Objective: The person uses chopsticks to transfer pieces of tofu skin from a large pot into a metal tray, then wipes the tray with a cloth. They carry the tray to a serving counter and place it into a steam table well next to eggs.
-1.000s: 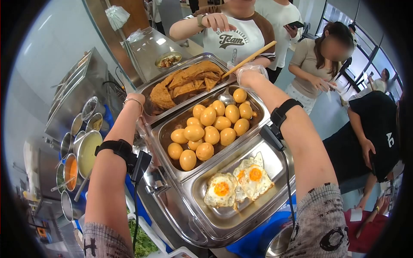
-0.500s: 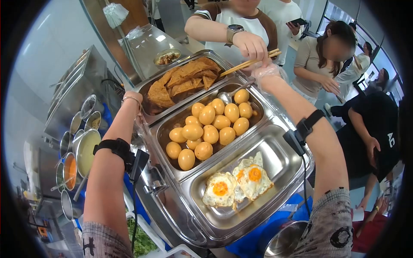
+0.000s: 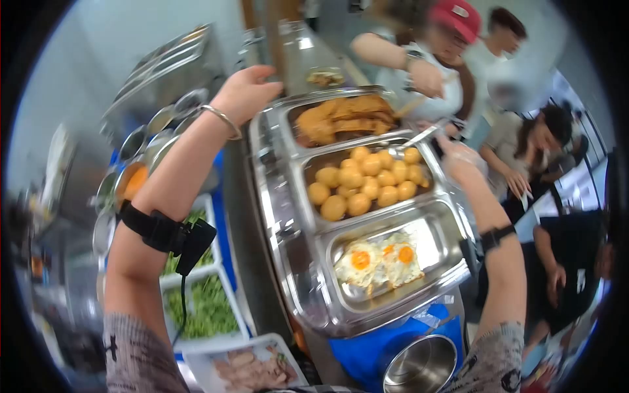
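Observation:
My left hand [image 3: 249, 95], with a bangle at its wrist, is raised beside the far left corner of the steel warmer [image 3: 270, 190]. Its fingers are apart and nothing shows in them. My right hand [image 3: 460, 157], in a clear plastic glove, is at the warmer's right edge, close to the spoon [image 3: 419, 136]. Motion blur hides whether its fingers grip anything. Brown eggs [image 3: 370, 188] fill the middle pan, and folded tofu sheets [image 3: 344, 118] lie in the far one. Two fried eggs [image 3: 359, 260] rest in the near pan.
Across the warmer, a person in a red cap [image 3: 457, 19] holds chopsticks [image 3: 411, 105] over the tofu pan. White trays of greens [image 3: 203, 308] and pale meat [image 3: 252, 368] stand to the left. A steel pot [image 3: 419, 367] sits near right. Other people stand at right.
My left hand has come away from the warmer's left side and lifted, its fingers now visible. The view has turned, showing more trays at left. The other person's chopsticks remain near the tofu.

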`<state>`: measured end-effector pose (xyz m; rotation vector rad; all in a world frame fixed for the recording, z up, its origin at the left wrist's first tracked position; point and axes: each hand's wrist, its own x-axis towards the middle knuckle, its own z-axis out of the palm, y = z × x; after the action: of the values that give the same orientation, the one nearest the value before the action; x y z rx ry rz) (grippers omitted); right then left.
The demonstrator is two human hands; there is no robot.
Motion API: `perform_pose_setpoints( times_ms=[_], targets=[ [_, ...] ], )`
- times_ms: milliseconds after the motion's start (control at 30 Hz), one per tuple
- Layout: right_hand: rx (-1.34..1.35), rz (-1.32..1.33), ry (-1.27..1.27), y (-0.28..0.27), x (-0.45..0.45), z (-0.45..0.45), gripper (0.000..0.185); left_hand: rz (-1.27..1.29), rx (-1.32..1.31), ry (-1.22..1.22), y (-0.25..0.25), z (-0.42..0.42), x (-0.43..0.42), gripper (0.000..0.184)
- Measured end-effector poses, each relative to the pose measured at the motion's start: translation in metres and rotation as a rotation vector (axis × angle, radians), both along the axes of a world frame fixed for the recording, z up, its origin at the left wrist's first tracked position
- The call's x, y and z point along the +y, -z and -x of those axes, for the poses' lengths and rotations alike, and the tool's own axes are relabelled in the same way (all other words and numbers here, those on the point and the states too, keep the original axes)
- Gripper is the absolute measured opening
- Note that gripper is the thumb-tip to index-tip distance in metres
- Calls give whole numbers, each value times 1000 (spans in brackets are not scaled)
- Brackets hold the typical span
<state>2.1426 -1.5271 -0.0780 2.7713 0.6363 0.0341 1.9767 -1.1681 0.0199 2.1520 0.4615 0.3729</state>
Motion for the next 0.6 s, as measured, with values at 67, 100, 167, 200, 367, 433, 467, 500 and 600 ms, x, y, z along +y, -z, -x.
perform_pose_setpoints(
  times_ms=[67,100,167,200,367,433,467,500,600],
  targets=[
    [22,-40,-50,-29,3,33,66,21,-41,158,-15,59,3,41],
    [48,-79,-44,-37,4,47,66,-63,-46,235,-18,90,7,38],
    [62,-130,-69,-47,-7,74,60,87,22,205,-39,155,2,35],
    [43,-174,-127,-41,-23,76,57,89,22,179,-41,181,7,35],
    [138,-248,-182,-75,-30,153,51,293,5,17,-46,324,43,29],
    [157,-304,-230,-89,-22,184,50,316,8,-45,-51,382,48,26],
    [174,-354,-252,-97,-12,199,49,351,8,-40,-49,411,52,26],
    [179,-356,-278,-103,1,217,49,386,13,-38,-47,443,54,26],
    [236,-468,-431,-122,47,300,51,451,147,-96,-38,542,46,25]
  ],
)
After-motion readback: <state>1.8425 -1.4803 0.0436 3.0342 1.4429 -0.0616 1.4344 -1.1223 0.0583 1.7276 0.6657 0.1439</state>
